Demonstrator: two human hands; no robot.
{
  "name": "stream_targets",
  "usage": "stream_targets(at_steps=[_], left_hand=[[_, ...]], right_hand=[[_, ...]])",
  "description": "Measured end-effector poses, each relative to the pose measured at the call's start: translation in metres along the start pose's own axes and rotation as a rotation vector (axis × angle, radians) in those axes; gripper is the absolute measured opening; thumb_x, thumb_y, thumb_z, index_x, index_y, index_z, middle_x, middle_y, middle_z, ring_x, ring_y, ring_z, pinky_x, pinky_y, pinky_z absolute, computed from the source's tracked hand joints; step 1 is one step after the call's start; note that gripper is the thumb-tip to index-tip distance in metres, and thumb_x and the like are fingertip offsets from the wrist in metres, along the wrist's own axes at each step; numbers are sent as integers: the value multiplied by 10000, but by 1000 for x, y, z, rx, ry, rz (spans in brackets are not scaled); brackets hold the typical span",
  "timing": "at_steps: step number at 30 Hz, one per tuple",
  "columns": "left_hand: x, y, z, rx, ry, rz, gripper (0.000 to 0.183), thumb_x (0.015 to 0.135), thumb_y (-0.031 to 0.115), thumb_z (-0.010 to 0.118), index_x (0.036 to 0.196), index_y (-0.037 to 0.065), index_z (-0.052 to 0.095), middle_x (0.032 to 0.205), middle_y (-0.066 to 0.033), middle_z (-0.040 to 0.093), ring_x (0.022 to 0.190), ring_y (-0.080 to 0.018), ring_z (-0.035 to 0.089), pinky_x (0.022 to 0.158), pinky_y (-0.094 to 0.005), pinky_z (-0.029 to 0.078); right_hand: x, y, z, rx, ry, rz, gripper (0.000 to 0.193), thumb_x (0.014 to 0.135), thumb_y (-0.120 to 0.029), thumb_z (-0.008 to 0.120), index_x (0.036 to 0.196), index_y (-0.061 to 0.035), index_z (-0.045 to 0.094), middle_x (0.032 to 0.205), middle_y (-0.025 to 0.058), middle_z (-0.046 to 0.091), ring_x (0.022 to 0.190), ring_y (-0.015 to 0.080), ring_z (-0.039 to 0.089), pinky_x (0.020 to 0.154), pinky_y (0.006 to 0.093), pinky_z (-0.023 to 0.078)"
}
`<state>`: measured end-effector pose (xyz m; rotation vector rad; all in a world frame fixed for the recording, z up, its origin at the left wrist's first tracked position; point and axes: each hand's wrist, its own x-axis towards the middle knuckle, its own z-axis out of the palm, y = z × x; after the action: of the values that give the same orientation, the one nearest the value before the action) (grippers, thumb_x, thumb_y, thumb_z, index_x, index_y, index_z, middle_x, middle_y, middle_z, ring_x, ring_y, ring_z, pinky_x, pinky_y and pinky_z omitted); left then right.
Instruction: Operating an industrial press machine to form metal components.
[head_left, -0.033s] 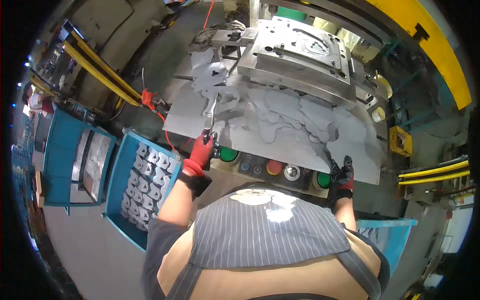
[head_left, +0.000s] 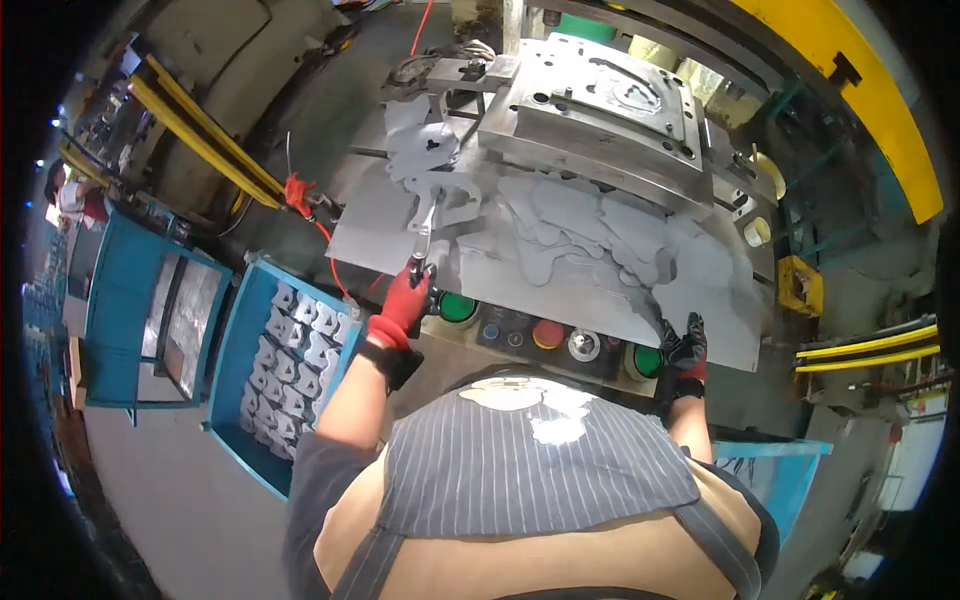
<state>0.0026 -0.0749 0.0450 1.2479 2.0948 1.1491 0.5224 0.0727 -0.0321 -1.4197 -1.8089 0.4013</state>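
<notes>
My left hand [head_left: 403, 303], in a red glove with dark fingertips, is closed around a pair of long metal pliers [head_left: 424, 238]. Their far end meets a flat grey sheet-metal part [head_left: 458, 208] with a cutout; whether the jaws clamp it I cannot tell. My right hand [head_left: 686, 345], in a black and red glove, holds nothing. Its fingers are apart at the front edge of the metal table [head_left: 590, 300], close to the right green button [head_left: 648, 361]. Several thin grey cut sheets [head_left: 570, 215] overlap on the table in front of the die block [head_left: 600, 110].
Along the table's front runs a control panel with a red button [head_left: 547, 334] and a left green button [head_left: 457, 307]. A blue bin [head_left: 232, 400] at left holds several shaped metal parts. Another blue bin [head_left: 800, 480] stands at lower right. A red hose [head_left: 328, 250] hangs left of the table.
</notes>
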Motion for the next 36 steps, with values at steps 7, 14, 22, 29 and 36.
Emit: stream_targets(at_steps=[7,14,22,29,36], left_hand=[[-13,28,16,68,-7,-124,319,820,206,493,1066,6,457,755,-198,544,653,-301,526,605,-350,415],[-10,23,41,58,-52,-121,376,827,239,459,1135,27,414,905,-229,561,852,-376,532,704,-392,423],[10,-26,15,12,-191,1,331,858,223,424,1123,30,465,820,-97,572,707,-189,524,664,-299,432],[2,41,-16,-758,-508,-424,303,869,248,412,1120,86,460,598,18,451,444,-64,387,417,-195,356],[1,51,-27,-1501,-485,-464,384,877,260,382,1220,90,370,550,58,367,397,-28,324,352,-158,313]], right_hand=[[8,-39,-6,617,16,284,356,751,-135,601,1037,29,466,1035,141,509,937,236,500,831,320,415],[-2,-16,-8,-269,39,-156,479,724,-181,632,1108,21,430,1048,173,510,984,265,493,862,346,410],[-2,2,-13,216,-70,192,473,803,-221,521,1193,-10,358,1208,104,392,1097,224,398,887,323,383],[97,-119,-72,517,-5,98,470,741,-116,563,1177,-47,404,1138,57,491,995,165,491,774,283,441],[241,-187,-49,291,-10,-421,277,715,-45,566,991,-59,546,997,104,561,869,210,553,644,309,465]])
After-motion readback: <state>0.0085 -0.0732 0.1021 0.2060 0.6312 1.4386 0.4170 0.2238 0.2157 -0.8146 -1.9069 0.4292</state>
